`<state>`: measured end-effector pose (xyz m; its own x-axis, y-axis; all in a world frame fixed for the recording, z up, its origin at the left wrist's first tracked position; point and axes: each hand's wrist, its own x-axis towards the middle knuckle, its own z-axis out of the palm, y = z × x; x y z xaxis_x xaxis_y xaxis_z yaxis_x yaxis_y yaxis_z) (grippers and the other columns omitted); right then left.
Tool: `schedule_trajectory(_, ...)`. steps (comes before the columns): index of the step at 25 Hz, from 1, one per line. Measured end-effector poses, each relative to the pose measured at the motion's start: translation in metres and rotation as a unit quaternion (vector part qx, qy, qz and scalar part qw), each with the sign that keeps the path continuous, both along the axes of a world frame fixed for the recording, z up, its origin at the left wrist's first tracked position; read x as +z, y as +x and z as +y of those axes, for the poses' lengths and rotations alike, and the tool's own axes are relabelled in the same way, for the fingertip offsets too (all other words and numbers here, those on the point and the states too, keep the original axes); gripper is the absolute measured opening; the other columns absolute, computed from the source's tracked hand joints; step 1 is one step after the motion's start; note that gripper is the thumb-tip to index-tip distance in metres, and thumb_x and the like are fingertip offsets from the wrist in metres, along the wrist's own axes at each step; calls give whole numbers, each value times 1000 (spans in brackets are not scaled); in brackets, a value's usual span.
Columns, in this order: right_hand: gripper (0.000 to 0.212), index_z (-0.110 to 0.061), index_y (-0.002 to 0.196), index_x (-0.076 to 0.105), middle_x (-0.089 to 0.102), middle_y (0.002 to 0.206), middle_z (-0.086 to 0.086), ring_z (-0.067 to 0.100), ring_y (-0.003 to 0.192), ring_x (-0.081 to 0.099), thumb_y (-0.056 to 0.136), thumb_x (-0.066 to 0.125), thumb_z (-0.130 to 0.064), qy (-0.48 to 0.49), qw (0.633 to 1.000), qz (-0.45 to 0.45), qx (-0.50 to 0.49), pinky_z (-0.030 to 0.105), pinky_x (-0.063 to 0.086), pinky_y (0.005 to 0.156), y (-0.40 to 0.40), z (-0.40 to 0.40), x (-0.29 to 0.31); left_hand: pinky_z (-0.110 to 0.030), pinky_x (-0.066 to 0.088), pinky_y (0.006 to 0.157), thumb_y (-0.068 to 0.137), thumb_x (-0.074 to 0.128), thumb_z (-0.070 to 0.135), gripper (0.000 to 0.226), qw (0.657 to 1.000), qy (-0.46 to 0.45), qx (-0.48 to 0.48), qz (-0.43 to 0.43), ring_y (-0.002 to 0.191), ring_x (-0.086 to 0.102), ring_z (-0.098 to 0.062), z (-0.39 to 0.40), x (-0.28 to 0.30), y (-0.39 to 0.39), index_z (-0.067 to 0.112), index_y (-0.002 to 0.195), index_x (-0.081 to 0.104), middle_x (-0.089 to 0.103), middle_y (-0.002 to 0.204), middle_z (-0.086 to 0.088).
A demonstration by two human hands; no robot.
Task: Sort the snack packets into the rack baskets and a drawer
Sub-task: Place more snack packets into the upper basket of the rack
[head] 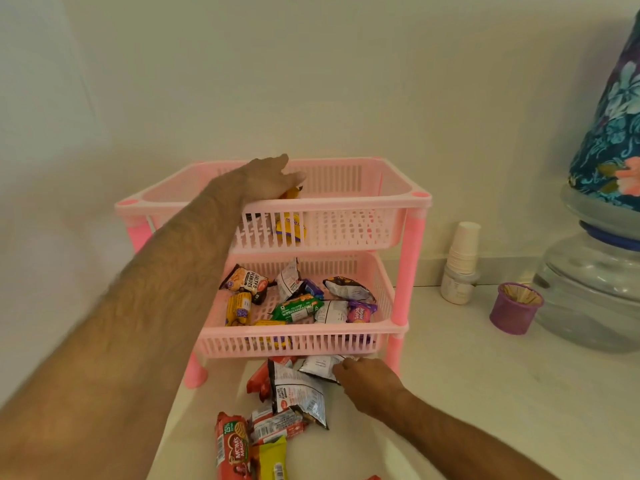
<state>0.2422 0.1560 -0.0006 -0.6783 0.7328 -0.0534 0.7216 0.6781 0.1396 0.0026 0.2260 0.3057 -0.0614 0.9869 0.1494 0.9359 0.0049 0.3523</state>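
- Reaching into the top basket (346,216) near the frame's middle, the left hand (266,178) has its fingers curled round a yellow packet (292,192), just above another yellow one lying inside.
- Lower centre, the right hand (367,379) rests on the tabletop (467,393) with its fingers pinching the edge of a silver packet (320,367) under the pink rack.
- Slips I'd watch for: the glossy foil could slide from that thin pinch, and pulling it out may catch the lower basket (294,342) or drag the neighbouring peanut packet (298,393) along.
- A careless left forearm could nudge the light plastic rack.
- Packets look small, crinkly and shiny: a mixed heap fills the lower basket, while red biscuit rolls (232,445) and others still wait at the bottom centre.
- No drawer shows.
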Motion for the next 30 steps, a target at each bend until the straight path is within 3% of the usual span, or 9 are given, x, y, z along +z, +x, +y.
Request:
schedule_trajectory(3,21,-7,107,58,69,105,14,38,91,68,89,52,0,1,1000,-5,-1,46,55,72,-1,3,2,-36,33,106,98,43,59,68,991,64,-34,-110,138,43,-23,-7,2,0,31,156,20,39,157,-1)
schedule_trajectory(5,23,-9,104,62,71,102,13,35,91,68,83,54,-2,8,1000,23,-1,43,56,76,2,5,9,-29,42,97,98,52,50,58,977,159,-74,-121,120,56,-15,-15,4,4,24,149,41,59,138,0)
schedule_trajectory(10,21,-16,97,73,76,92,0,21,81,69,83,59,-11,15,971,229,66,29,55,69,28,1,49,-29,59,72,91,70,31,24,922,304,-183,-155,73,66,-7,-44,5,24,9,98,75,74,86,-2)
schedule_trajectory(16,33,-15,93,76,76,79,0,10,65,71,77,73,14,-40,794,602,74,27,60,60,39,-11,118,-25,52,62,89,71,27,24,903,246,-316,-156,74,69,-24,-77,-2,49,3,92,75,74,82,-10)
schedule_trajectory(21,28,-16,92,71,76,80,-3,18,67,70,85,66,11,-110,603,788,53,26,59,60,21,-10,172,-33,57,71,79,73,40,48,904,172,-366,-143,89,72,-26,-88,0,57,1,107,71,74,98,-12)
schedule_trajectory(23,21,-14,95,71,77,86,1,22,74,72,87,67,6,-125,562,816,50,29,60,62,15,-10,183,-34,60,71,79,78,31,42,911,175,-351,-125,88,73,-20,-88,4,55,3,110,70,75,98,-9)
schedule_trajectory(27,32,-17,113,62,72,109,6,24,93,72,85,76,-12,-138,580,802,42,36,62,67,6,-13,161,-31,58,65,81,80,13,25,912,210,-312,-163,77,72,-9,-87,20,40,3,101,71,74,90,0)
schedule_trajectory(28,33,-19,112,61,71,109,3,19,92,72,83,77,-15,-132,617,775,30,34,62,67,4,-15,146,-31,56,64,80,80,13,23,907,238,-297,-182,75,69,-9,-86,25,36,4,99,70,73,88,0)
schedule_trajectory(30,31,-25,107,61,70,110,-5,7,84,68,81,78,-24,-127,762,635,5,32,59,67,-2,-20,109,-32,57,63,80,81,14,22,895,294,-249,-225,73,67,-13,-81,35,30,7,98,71,72,89,-9)
